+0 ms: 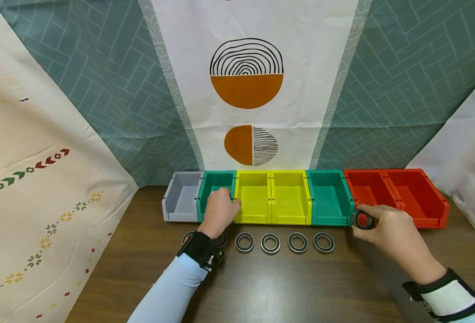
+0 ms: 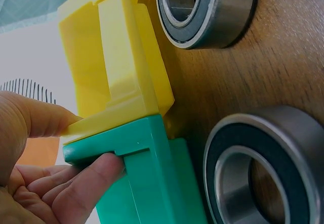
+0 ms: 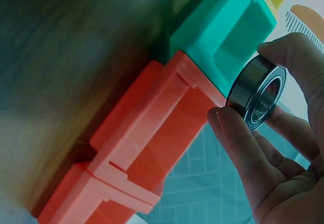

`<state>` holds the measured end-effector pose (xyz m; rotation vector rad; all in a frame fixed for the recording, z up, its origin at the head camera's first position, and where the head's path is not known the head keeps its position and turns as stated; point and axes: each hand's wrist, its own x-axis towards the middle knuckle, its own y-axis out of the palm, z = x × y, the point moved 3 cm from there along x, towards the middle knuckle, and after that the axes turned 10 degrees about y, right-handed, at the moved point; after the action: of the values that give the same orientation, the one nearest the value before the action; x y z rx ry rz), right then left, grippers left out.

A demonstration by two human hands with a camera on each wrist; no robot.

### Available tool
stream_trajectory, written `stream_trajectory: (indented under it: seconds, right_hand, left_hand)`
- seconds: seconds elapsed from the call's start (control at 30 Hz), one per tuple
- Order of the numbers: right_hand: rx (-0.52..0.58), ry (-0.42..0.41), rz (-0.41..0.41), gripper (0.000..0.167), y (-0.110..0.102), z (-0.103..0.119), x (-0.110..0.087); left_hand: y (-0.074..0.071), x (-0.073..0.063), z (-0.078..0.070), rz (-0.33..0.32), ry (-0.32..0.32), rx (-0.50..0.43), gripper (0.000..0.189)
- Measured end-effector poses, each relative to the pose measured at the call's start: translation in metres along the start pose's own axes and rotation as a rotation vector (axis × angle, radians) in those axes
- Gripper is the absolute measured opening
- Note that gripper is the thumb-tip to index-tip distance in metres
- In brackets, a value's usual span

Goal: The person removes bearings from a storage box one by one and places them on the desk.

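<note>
My right hand (image 1: 396,235) holds a ball bearing (image 3: 247,85) between thumb and fingers. It is raised in front of the joint between the right green bin (image 1: 330,220) and the nearer red bin (image 1: 368,183). At the left green bin (image 1: 218,178), my left hand (image 1: 220,208) pinches its side wall together with that of the adjoining yellow bin (image 2: 119,47). The thumb lies on the yellow side, and fingers reach inside the green one. Several bearings (image 1: 237,242) lie flat in a row before the bins; the left wrist partly covers the leftmost ones.
A grey bin (image 1: 180,217) ends the row at left, and another red bin (image 1: 431,223) at right. A second yellow bin (image 1: 291,219) stands mid-row. Patterned cloth (image 1: 314,27) hangs behind the brown table (image 1: 285,287), with pale cloth (image 1: 31,215) along the left.
</note>
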<state>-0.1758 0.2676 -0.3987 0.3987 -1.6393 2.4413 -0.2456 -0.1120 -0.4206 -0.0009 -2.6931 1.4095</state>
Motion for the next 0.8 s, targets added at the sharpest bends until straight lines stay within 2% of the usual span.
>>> stream_trajectory:
  seconds: [0.33, 0.8]
  right_hand:
    - [0.003, -0.004, 0.089, 0.049, 0.017, 0.001, -0.011]
    - [-0.028, 0.034, 0.233, 0.05, 0.029, 0.001, -0.016]
  left_hand:
    - [0.001, 0.001, 0.001, 0.003, -0.002, 0.006, 0.022]
    - [0.001, 0.001, 0.002, 0.01, -0.001, 0.004, 0.025]
